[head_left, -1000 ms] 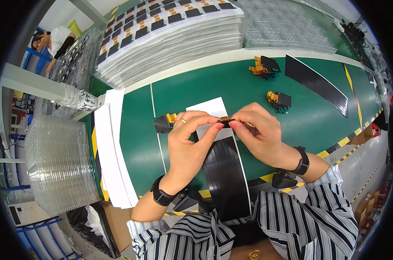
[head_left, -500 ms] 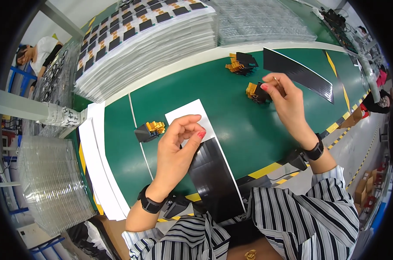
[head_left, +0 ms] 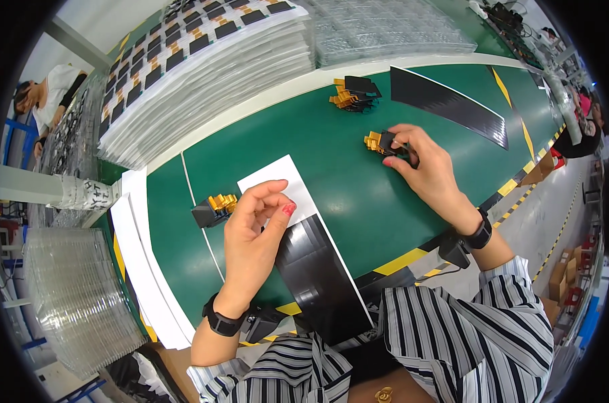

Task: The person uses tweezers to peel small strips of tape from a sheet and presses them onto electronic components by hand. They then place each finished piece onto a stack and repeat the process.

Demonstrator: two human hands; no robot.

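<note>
- From the head camera, the right hand (head_left: 422, 168) is at a small pile (head_left: 377, 142) of black and gold pieces on the green table (head_left: 345, 178).
- Its thumb and pointing finger are a little apart, with the black end of the pile between them. I cannot tell if they pinch a piece.
- The left hand (head_left: 247, 228) is above the long black sheet with a white end (head_left: 324, 285). Its fingers are curled, with a gap to the thumb, and I see nothing in them.
- Another pile (head_left: 215, 210) sits just left of that hand.
- A third pile (head_left: 353, 94) sits farther back, near a black sheet (head_left: 449, 104).
- White papers (head_left: 135, 235) lie at the table's left side.
- Tall stacked trays (head_left: 210, 97) stand behind, beside clear trays (head_left: 392, 30).
</note>
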